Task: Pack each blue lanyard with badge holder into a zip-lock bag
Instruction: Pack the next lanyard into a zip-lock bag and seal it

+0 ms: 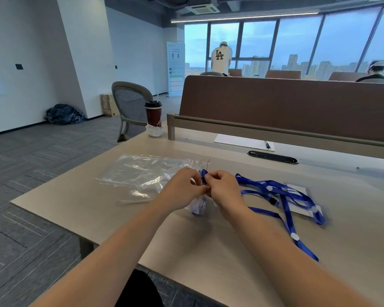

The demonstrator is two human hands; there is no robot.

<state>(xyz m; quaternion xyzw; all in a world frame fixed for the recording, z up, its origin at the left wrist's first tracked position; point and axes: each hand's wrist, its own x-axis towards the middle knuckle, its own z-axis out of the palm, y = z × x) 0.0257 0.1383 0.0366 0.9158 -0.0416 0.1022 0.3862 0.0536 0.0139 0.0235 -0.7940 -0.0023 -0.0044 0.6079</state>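
Over the desk (pixel 111 202), left hand (pixel 183 186) pinches clear bag (pixel 197 206), right hand (pixel 223 187) bunched blue lanyard (pixel 203 173).

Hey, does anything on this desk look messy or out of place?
The loose blue lanyards lie tangled on the right of the desk, one trailing to its near edge. The left hand grips a small bag; a blue strap pinched by the right hand pokes out its top. Nothing looks spilled or damaged.

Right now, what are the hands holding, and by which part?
The left hand and right hand both pinch the small zip-lock bag at its top opening, where a bunched blue lanyard sticks out.
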